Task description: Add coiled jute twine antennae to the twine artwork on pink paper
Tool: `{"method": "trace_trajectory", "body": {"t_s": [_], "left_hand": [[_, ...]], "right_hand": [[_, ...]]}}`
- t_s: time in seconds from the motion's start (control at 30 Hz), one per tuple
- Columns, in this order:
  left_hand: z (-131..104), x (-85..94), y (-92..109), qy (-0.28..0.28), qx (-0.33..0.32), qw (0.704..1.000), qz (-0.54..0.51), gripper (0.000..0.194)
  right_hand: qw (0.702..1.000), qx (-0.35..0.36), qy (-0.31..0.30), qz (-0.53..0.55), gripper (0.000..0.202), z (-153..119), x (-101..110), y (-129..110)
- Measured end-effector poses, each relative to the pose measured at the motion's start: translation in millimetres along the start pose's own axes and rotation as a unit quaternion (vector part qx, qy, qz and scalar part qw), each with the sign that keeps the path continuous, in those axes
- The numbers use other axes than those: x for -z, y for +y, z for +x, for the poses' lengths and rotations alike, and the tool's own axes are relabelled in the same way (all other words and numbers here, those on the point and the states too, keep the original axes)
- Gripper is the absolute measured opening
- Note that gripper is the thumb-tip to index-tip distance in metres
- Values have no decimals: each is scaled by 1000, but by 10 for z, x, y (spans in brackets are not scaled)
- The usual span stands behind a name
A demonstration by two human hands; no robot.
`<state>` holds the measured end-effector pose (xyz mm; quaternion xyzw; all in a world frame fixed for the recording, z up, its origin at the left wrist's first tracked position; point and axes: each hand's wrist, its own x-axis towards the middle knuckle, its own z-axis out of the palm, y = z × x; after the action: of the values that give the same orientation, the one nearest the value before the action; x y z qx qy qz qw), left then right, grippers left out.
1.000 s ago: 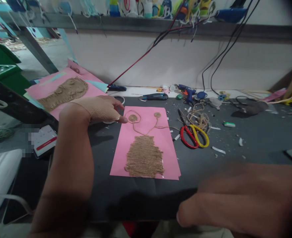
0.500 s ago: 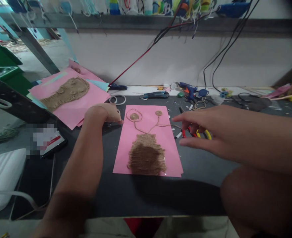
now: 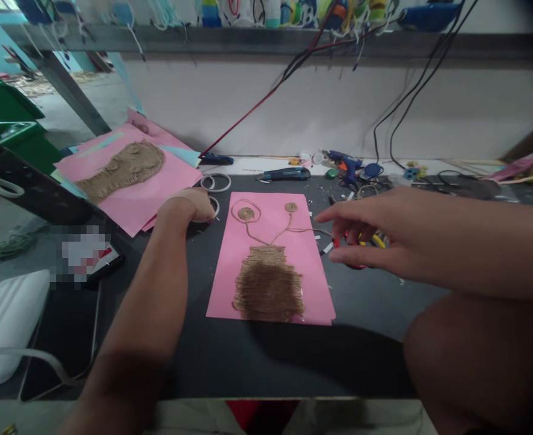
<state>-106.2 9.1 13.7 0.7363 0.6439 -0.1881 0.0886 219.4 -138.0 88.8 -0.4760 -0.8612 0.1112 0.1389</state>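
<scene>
Dark tabletop (image 3: 203, 356) spreads beneath the left hand (image 3: 191, 204), curled at a white ring (image 3: 217, 208); whether it grips, I cannot tell. Fingers parted, seemingly empty, the right hand (image 3: 384, 228) hovers over scissors (image 3: 379, 240). Between both hands lies the pink sheet (image 3: 314, 299); light, flat pressure would suit its 2 twine coils (image 3: 246, 213).

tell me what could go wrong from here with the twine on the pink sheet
The right hand could snag the twine strand running off the pink sheet and perhaps tug the design askew.
The scissors lie partly hidden beneath that hand, so a careless grab might catch a finger.
The loop around the left coil might shift if not glued.
</scene>
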Motion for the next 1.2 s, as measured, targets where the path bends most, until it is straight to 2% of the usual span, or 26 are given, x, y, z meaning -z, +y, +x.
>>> {"method": "trace_trajectory", "body": {"t_s": [0.1, 0.23, 0.43, 0.57, 0.67, 0.77, 0.87, 1.0, 1.1, 1.2], "left_hand": [[-64, 46, -17, -9, 4, 1000, -15, 42], [-256, 204, -49, 5, -13, 999, -34, 42], [-614, 474, -38, 39, -60, 992, -105, 28], [-717, 522, 75, 78, -125, 981, -128, 32], [-647, 456, 160, 97, -194, 960, -177, 35], [-533, 382, 215, 120, -219, 945, -210, 31], [-484, 361, 249, 127, -225, 939, -226, 29], [-522, 377, 292, 128, -244, 925, -262, 28], [-550, 371, 319, 120, -267, 913, -284, 27], [-553, 354, 330, 100, -283, 908, -292, 27]], "right_hand": [[996, -10, -87, -13, 36, 57, 64, -19], [995, -15, -98, -7, 34, 118, 86, -14], [992, -21, -117, -40, 41, 221, 57, 14], [996, -13, -87, -26, 38, 425, -41, -38], [1000, -7, -8, 19, 33, 648, -263, -53], [995, -8, 70, 68, 30, 826, -516, -39], [989, -15, 106, 106, 34, 906, -665, -13], [989, 4, 113, 91, 42, 931, -697, 26], [994, 38, 76, 67, 29, 942, -679, 32], [996, 38, 59, 50, 21, 942, -661, 26]]}}
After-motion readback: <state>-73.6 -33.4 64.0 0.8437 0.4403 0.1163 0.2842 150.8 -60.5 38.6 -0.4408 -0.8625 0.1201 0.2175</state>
